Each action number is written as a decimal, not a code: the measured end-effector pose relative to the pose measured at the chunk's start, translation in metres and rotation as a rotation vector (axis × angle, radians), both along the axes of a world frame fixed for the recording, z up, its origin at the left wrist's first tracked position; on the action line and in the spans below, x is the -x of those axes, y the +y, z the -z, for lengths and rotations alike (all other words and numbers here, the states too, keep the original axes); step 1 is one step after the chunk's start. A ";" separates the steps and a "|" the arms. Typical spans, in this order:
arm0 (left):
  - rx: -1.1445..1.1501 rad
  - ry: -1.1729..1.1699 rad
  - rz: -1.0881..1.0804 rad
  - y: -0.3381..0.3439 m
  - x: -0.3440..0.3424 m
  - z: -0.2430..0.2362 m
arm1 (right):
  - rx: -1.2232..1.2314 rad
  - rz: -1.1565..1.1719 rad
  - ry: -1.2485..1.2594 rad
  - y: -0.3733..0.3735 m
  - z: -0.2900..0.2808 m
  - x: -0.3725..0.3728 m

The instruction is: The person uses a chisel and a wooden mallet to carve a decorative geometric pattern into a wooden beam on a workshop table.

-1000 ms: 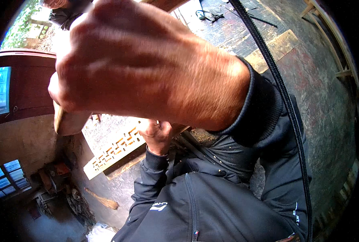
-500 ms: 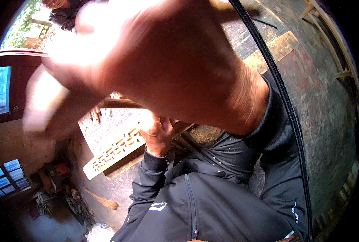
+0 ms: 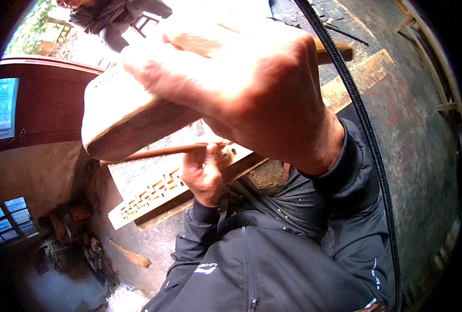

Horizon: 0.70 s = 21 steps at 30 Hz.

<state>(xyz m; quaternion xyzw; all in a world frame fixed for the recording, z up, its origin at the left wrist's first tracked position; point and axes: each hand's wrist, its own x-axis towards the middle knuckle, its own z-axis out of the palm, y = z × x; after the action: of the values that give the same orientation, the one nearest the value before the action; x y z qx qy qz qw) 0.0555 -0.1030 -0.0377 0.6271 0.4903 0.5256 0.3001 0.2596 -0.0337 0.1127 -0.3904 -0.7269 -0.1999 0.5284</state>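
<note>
Close in front of the camera, my right hand [image 3: 262, 78] is closed round the handle of a wooden mallet with a thick block head [image 3: 142, 122]. The handle's far end shows beyond my wrist. Lower down, my left hand [image 3: 204, 176] grips a slim brown rod, which looks like a chisel [image 3: 163, 151]. One end of the rod runs to the lower left edge of the mallet head; whether they touch I cannot tell. Its other end is hidden. Under my left hand lies a pale wooden board [image 3: 153, 200] with rows of small slots cut in it.
A plank [image 3: 363, 78] lies at the right beyond my wrist, near dark tools [image 3: 348, 34]. A person [image 3: 111, 21] is at the far left. A broom [image 3: 129, 253] rests on the floor at the lower left. A black cord [image 3: 363, 119] crosses the right side of view.
My right hand and the mallet have moved to the right and now show less blur. The rod has shifted a little nearer. My left hand stays over the board.
</note>
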 end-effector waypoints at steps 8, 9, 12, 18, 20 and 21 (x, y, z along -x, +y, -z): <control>0.179 -0.275 0.069 0.003 0.006 0.009 | -0.036 -0.010 0.051 0.015 0.025 0.001; 0.189 -0.217 0.055 0.002 0.008 0.008 | -0.024 -0.019 0.046 0.016 0.028 0.001; 0.208 -0.128 0.088 -0.001 0.011 0.006 | -0.021 -0.018 0.047 0.016 0.029 0.000; 0.221 -0.052 0.104 0.002 0.013 0.006 | 0.000 -0.030 0.025 0.015 0.030 -0.001; 0.223 -0.045 0.109 0.002 0.013 0.004 | -0.004 -0.034 0.036 0.016 0.031 -0.001; 0.224 -0.042 0.112 0.002 0.012 0.003 | -0.023 -0.037 0.050 0.017 0.032 0.000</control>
<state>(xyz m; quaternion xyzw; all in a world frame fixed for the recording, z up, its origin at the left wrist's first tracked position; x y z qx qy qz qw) 0.0431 -0.1010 -0.0403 0.6047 0.5039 0.4630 0.4074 0.2593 -0.0170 0.0806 -0.3757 -0.7183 -0.1888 0.5543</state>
